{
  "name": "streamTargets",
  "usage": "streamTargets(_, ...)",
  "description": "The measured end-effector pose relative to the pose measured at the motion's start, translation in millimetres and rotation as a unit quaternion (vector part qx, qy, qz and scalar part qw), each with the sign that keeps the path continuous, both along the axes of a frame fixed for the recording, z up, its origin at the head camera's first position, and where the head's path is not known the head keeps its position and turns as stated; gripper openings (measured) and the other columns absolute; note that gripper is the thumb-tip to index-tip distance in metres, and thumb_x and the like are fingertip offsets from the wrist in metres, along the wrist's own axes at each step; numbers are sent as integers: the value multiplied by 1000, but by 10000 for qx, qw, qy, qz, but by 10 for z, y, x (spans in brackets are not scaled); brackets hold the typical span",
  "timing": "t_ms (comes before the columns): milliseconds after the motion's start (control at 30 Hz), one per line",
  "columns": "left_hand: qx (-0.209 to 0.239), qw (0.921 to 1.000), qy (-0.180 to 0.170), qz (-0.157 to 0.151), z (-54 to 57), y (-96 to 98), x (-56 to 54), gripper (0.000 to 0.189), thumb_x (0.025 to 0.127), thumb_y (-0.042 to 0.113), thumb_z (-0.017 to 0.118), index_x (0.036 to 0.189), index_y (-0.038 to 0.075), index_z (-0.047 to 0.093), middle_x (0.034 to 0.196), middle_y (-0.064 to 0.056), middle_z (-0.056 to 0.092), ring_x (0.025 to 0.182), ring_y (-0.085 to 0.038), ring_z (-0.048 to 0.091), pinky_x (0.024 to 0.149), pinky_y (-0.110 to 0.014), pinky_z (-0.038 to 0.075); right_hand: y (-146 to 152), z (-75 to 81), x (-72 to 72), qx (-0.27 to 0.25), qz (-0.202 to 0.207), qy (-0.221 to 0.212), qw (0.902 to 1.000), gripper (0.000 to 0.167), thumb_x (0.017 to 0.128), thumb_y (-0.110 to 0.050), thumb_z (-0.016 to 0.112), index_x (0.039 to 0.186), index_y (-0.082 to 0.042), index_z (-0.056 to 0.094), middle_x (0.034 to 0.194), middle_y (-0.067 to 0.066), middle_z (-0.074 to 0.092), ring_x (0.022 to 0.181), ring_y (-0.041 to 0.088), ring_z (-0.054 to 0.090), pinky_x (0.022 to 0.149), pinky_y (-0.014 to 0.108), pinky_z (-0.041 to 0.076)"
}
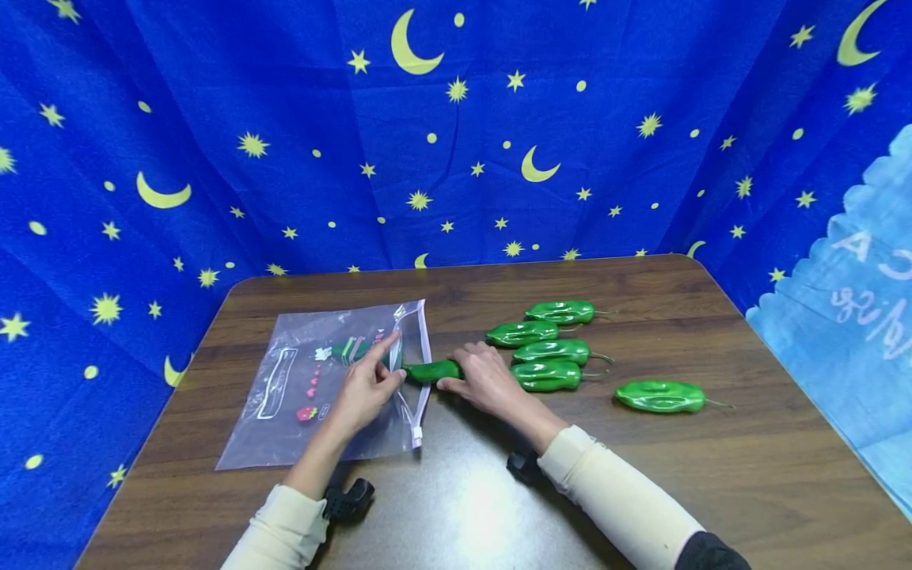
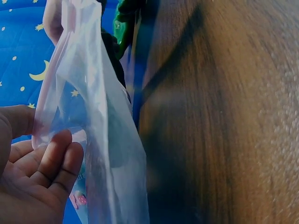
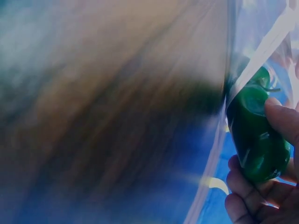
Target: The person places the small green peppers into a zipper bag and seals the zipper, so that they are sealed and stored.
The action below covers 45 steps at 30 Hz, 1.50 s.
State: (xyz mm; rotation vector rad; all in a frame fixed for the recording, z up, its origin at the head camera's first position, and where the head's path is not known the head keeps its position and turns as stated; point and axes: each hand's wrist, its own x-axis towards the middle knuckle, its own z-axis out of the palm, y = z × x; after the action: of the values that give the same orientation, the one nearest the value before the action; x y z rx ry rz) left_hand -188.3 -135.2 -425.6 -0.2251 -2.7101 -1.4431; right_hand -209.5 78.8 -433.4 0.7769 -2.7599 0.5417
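A clear plastic zip bag (image 1: 245, 435) with printed strawberries lies on the table, its mouth facing right. My left hand (image 1: 365, 389) holds the bag by its mouth; in the left wrist view, the thumb and curled fingers (image 2: 60, 161) are at the pink rim (image 2: 44, 100). My right hand (image 1: 488, 378) grips a green pepper (image 1: 433, 371), whose front end is inside the mouth. The right wrist view shows this pepper (image 3: 261, 147) between thumb and fingers, partly behind the bag's edge. Another green pepper (image 1: 349, 350) lies inside the bag, partly hidden by the left hand.
Several glossy green peppers (image 1: 549, 350) lie in a group just beyond the right hand. One more pepper (image 1: 659, 397) lies apart, farther right. A zip slider (image 1: 416, 434) sits at the bag's near corner. Blue star-patterned cloth (image 1: 484, 127) hangs behind the wooden table (image 1: 769, 475).
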Motion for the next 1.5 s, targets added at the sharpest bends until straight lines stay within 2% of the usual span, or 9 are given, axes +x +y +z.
streamTargets(300, 63, 10000, -22, 8, 17, 19, 4, 65, 82, 7, 65, 142, 19, 43, 67, -6, 57, 53, -6, 44, 48, -21, 40, -102, 5, -29, 228, -6, 108, 9997, 45, 78, -44, 71, 104, -7, 68, 93, 8, 69, 83, 25, 58, 74, 37, 44)
streamTargets(533, 58, 10000, -6, 26, 34, 16, 8, 64, 82, 7, 65, 142, 19, 44, 67, -7, 57, 53, -7, 44, 48, -21, 40, -158, -9, -63, 177, 63, 16, 9998, 44, 78, -43, 72, 103, -7, 68, 94, 7, 69, 82, 23, 57, 74, 36, 44)
streamTargets(867, 67, 10000, 30, -9, 46, 24, 7, 64, 82, 7, 65, 141, 18, 44, 67, -7, 58, 52, -5, 44, 48, -22, 40, -207, -30, -82, 7, 203, -193, 9996, 49, 78, -39, 73, 112, -4, 65, 98, 10, 65, 89, 27, 60, 80, 42, 49)
streamTargets(1300, 107, 9999, 62, -27, 29, 37, 12, 63, 82, 8, 65, 141, 19, 45, 67, -6, 57, 52, -4, 44, 47, -21, 39, -291, -9, -50, -256, 314, -602, 9974, 46, 81, -31, 72, 118, -7, 62, 105, 8, 63, 94, 23, 61, 80, 38, 52)
streamTargets(1500, 137, 9999, 65, 5, 30, 25, 8, 64, 82, 6, 65, 141, 18, 45, 67, -7, 57, 52, -4, 43, 46, -21, 38, -273, -18, -42, -408, 398, -614, 9965, 48, 80, -30, 73, 119, -6, 62, 104, 8, 63, 91, 22, 62, 80, 37, 53)
